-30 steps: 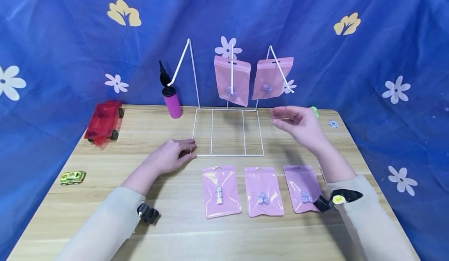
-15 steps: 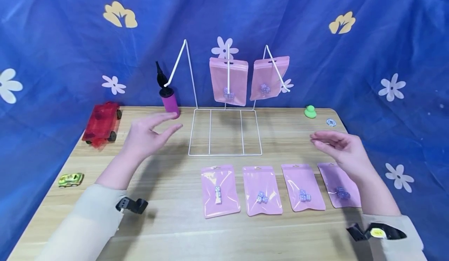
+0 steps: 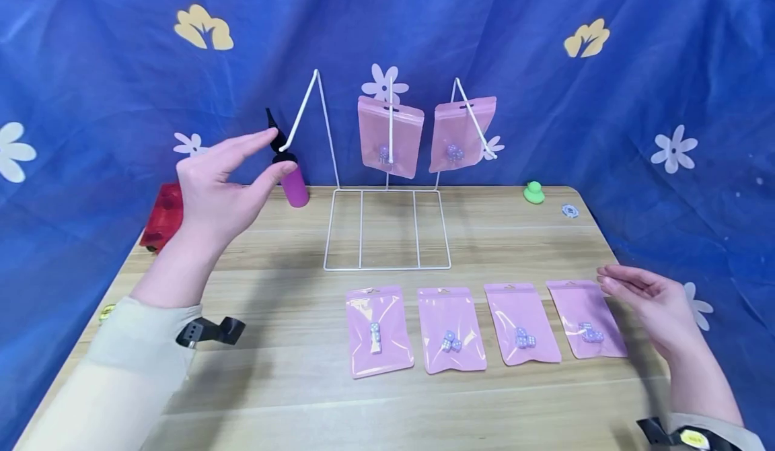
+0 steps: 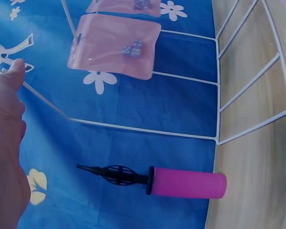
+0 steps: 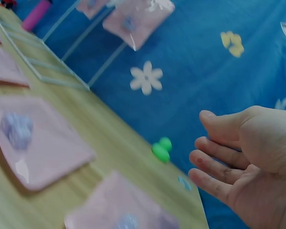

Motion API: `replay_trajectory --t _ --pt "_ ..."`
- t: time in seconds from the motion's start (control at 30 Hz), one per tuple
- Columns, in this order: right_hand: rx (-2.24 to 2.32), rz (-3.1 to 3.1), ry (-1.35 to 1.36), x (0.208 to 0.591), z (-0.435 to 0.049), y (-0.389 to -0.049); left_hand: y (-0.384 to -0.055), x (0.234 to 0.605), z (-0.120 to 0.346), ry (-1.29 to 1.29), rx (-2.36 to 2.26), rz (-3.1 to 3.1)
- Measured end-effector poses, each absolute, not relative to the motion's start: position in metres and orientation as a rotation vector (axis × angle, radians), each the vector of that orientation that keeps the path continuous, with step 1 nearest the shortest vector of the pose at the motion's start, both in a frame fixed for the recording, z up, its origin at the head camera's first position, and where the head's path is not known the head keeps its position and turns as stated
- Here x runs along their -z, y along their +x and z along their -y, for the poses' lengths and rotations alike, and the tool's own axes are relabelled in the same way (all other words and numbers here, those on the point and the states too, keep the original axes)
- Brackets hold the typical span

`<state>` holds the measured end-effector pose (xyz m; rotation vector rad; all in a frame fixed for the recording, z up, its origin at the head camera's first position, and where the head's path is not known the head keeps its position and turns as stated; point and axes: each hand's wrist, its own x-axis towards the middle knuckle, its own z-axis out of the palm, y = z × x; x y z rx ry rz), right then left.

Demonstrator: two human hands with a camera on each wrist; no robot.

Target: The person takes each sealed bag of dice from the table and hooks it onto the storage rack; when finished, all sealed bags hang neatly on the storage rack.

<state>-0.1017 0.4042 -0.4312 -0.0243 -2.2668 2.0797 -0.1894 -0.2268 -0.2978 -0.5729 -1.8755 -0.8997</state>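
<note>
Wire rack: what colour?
White. The wire rack shows best in the head view.

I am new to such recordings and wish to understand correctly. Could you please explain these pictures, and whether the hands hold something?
There is no machine, only a person's bare left hand and right hand. One camera on the head sees both; one on each wrist shows that hand's work. On the table, four pink bags with dice lie before a white wire rack; two similar bags hang from it. A pump stands left of the rack. The left hand is raised near the rack's left hook, the right hand beside the rightmost lying bag. Neither appears to hold anything.
</note>
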Motion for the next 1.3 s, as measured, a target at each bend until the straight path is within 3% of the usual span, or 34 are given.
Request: replay_trajectory --t 0.63,0.83,1.3 --pt "-1.349 2.718 -0.284 0.481 -0.463 -0.088 -0.197 0.285 0.215 -0.674 0.957 1.861" --pt "-1.131 2.866 -0.371 0.484 -0.46 -0.088 -0.197 0.285 0.214 -0.662 0.956 1.862" --pt "-1.087 3.037 -0.452 0.482 -0.436 -0.092 -0.2 0.287 0.216 -0.669 0.975 1.863"
